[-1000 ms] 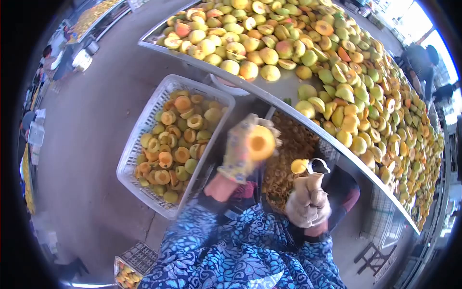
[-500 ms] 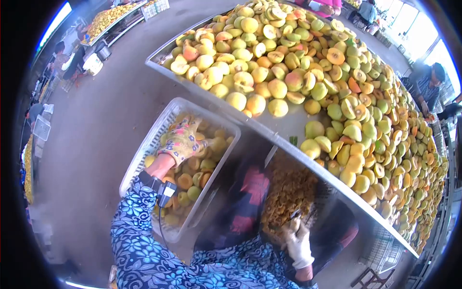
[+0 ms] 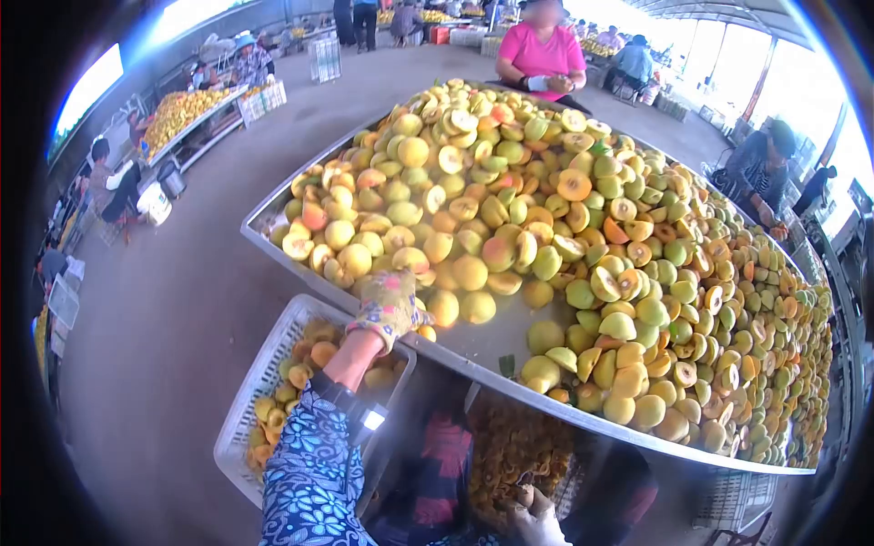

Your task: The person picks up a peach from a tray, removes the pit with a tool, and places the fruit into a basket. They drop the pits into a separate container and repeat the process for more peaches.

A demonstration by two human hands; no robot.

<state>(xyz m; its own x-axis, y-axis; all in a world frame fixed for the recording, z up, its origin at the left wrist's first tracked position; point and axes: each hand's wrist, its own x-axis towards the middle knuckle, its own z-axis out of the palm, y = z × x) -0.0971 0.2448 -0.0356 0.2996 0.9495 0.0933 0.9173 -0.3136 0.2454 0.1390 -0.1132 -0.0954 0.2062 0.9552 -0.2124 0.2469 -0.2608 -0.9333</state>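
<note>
My left hand (image 3: 389,309), in a flowered glove, reaches over the near edge of the metal table (image 3: 473,369) and touches the halved yellow-green fruits (image 3: 469,273) at the front left of the pile. Its fingers are spread and partly over the fruit. Below it, a white crate (image 3: 238,428) holds more fruit halves. My right hand (image 3: 537,517), in a white glove, is low at the bottom edge, closed around a small tool whose shape is unclear, above a container of brownish scraps (image 3: 514,455).
Across the table sits a person in a pink shirt (image 3: 542,56). Another person (image 3: 765,168) works at the right side. People sit by a second fruit table (image 3: 205,127) at the upper left. White crates (image 3: 733,496) stand under the table at the lower right.
My left hand has moved up from the crate to the fruit on the table. The view has tilted up, showing more of the room. My right hand now sits lower in view.
</note>
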